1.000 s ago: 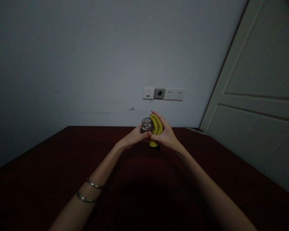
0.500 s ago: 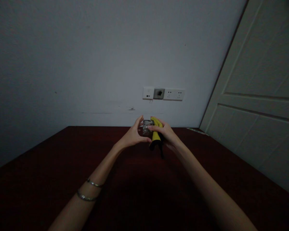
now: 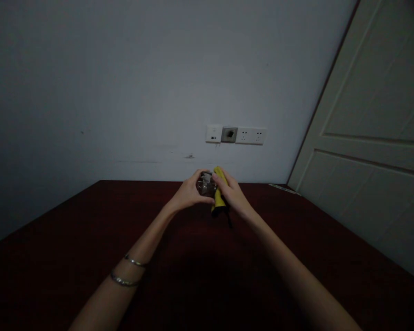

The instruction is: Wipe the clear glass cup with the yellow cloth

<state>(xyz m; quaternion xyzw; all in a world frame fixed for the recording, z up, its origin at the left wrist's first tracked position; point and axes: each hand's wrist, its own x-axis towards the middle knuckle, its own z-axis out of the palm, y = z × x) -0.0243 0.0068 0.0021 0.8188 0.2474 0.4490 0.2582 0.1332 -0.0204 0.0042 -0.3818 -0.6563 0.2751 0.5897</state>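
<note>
My left hand (image 3: 189,192) curves around a small, shiny, partly see-through brownish object (image 3: 206,184), thumb below it and fingers behind. Its exact kind is hard to make out in the dim light. In my right hand (image 3: 233,193) is a soft-looking yellow thing with a black lower end (image 3: 220,195), gripped along its length; a thin dark strap hangs from it. The yellow thing lies right against the shiny object's right side, and my right thumb reaches the edge between the two. Both hands are held above the far part of the dark red table (image 3: 152,230).
Behind the table rises a pale wall (image 3: 141,92) with a row of sockets (image 3: 250,135) and a grey outlet with a black plug (image 3: 229,134). A white panelled door (image 3: 372,138) stands at the right. A flat printed strip (image 3: 283,189) lies at the far right table edge.
My left hand has closed around the shiny object, which has shifted slightly left and turned. The yellow thing has tilted and moved a little left with my right hand.
</note>
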